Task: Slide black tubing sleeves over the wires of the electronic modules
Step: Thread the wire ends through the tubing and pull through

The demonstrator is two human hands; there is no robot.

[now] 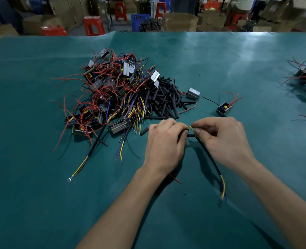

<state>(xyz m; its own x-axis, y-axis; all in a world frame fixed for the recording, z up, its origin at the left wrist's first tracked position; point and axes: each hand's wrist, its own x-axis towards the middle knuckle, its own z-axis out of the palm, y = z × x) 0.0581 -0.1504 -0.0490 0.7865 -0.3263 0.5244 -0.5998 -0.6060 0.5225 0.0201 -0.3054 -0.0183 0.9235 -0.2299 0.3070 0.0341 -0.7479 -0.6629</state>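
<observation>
1. My right hand (224, 139) is curled, thumb and forefinger pinched on the thin yellow wire tip (191, 129) that pokes up between the two hands. I judge I hold it this close to the end so it stays stiff enough to feed into a sleeve mouth.
2. My left hand (164, 146) is closed round a short black tubing sleeve (191, 135), of which only the end shows past the fingers, just left of the wire tip. Holding it level, mouth toward the other hand, lines it up with the wires; whether the tip is already inside I cannot tell.
3. From the wire tip a long black sheathed cable (210, 159) curves down toward me across the green table mat (40, 194), ending in loose yellow and blue leads (222, 187). It lies slack, so nothing pulls against the pinch.
4. Up and left of the wire tip sits the heap of loose black tubing sleeves (166, 99), near enough to reach.
5. Farther left of the wire tip lies the tangled pile of small boxy electronic modules with red, blue and yellow wires (109, 94), touching the sleeve heap.
6. Up and right of the wire tip one small black module (223, 109) lies apart on its own.
</observation>
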